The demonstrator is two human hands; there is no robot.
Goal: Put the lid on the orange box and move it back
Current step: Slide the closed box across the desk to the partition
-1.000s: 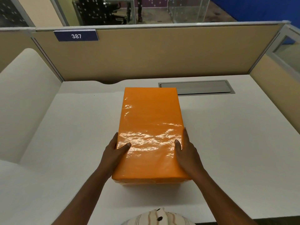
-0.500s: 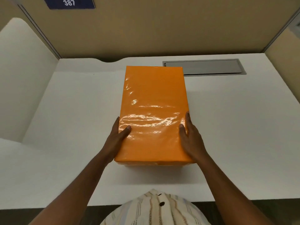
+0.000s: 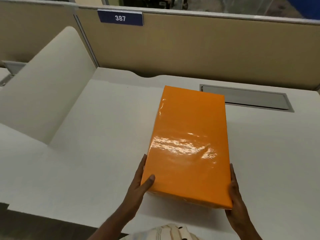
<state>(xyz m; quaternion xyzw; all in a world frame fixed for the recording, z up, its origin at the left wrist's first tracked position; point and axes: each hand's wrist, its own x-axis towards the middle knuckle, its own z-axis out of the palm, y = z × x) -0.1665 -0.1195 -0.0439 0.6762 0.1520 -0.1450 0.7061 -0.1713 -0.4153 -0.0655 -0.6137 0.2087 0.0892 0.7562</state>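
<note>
The orange box lies lengthwise on the white desk, with its glossy orange lid seated on top and covering it. My left hand grips the near left corner, thumb on the lid and fingers along the side. My right hand holds the near right corner, palm against the side. The box's far end points toward the back partition, slightly turned to the left.
A grey metal cable hatch is set into the desk just right of the box's far end. A beige partition with a blue "387" plate closes the back. A white curved divider stands on the left.
Both hands have slid back toward the box's near corners. The view has swung left and up, so the box now sits right of centre and slightly rotated.
</note>
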